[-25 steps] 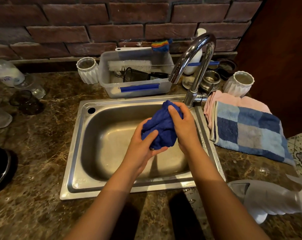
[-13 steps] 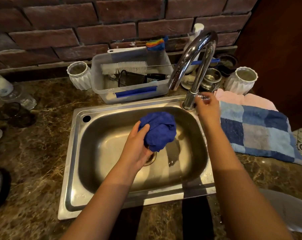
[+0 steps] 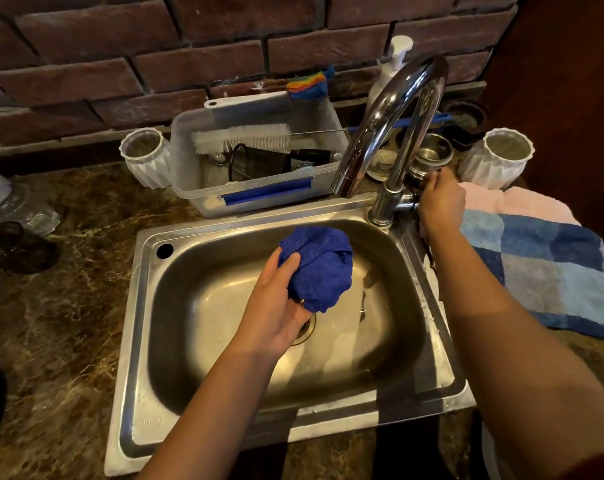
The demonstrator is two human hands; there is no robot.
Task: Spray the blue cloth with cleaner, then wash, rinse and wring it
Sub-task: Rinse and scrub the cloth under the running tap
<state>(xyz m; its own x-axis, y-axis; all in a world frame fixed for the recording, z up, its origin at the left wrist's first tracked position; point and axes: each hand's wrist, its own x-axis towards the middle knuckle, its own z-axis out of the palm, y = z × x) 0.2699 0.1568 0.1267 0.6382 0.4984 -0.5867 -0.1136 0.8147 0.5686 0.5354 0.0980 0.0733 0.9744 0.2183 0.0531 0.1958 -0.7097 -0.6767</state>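
Note:
The blue cloth [image 3: 319, 266] is bunched into a ball, and my left hand [image 3: 278, 306] grips it from below over the middle of the steel sink [image 3: 144, 341], just under the spout. My right hand [image 3: 440, 200] grips the tap handle on the right side of the chrome faucet [image 3: 390, 133]. No water stream shows from the spout. The drain lies mostly hidden under my left hand.
A clear plastic tub [image 3: 259, 174] with a bottle brush and a black mesh cup stands behind the sink. White ribbed cups [image 3: 146, 155] [image 3: 501, 157] flank it. A blue checked towel [image 3: 542, 271] over a pink one lies right of the sink. A soap pump bottle [image 3: 390, 69] stands behind the faucet.
My right hand let go of the cloth and moved right to the tap handle. My left hand now holds the cloth alone, slightly lower in the basin. The view has shifted closer.

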